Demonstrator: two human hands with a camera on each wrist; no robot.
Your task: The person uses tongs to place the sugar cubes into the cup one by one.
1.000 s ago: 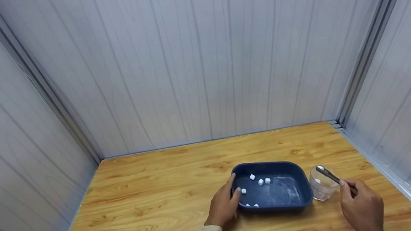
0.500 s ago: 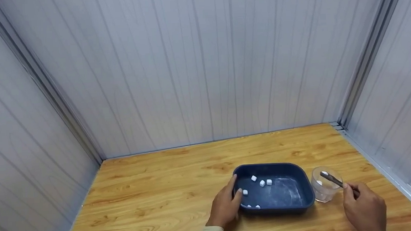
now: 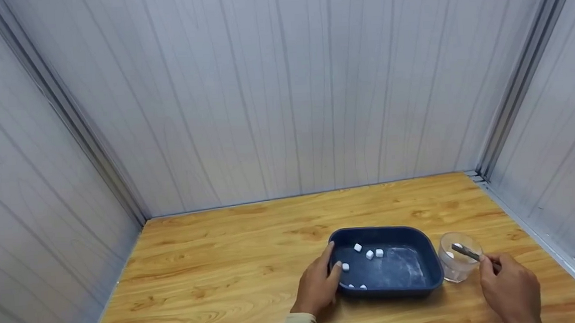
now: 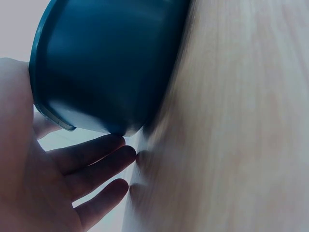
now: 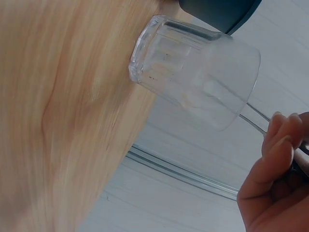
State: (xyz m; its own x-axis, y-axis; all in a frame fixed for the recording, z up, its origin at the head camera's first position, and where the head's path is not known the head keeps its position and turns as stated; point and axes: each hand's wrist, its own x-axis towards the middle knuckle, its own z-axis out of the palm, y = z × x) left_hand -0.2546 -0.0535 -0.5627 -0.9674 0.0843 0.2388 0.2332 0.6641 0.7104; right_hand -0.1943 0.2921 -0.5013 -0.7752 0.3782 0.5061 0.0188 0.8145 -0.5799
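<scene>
At the left end of a dark blue rectangular dish [image 3: 393, 291], my left hand [image 3: 316, 285] holds the wall, thumb over the rim and fingers outside. In the left wrist view, fingertips [image 4: 126, 153] reach down near the tabletop beside the dish [image 4: 106, 63]. Several small white cubes [image 3: 369, 255] lie inside the dish. My right hand [image 3: 509, 282] pinches a pair of tweezers [image 3: 468, 253], tips inside the mouth of a clear glass [image 3: 455, 273]. A white cube [image 3: 458, 246] shows at the tips; another white piece [image 3: 449, 255] is in the glass. The right wrist view shows the tweezers' two prongs [image 5: 252, 124] apart.
The wood-grain table [image 3: 214, 276] stretches left and behind the dish. Pale panel walls [image 3: 283, 92] enclose it at the back and both sides. The glass stands close by the dish's right end.
The tweezers' tips have come down from the glass's far rim into its mouth with the white cube. My left hand stays on the dish; the head view has shifted slightly.
</scene>
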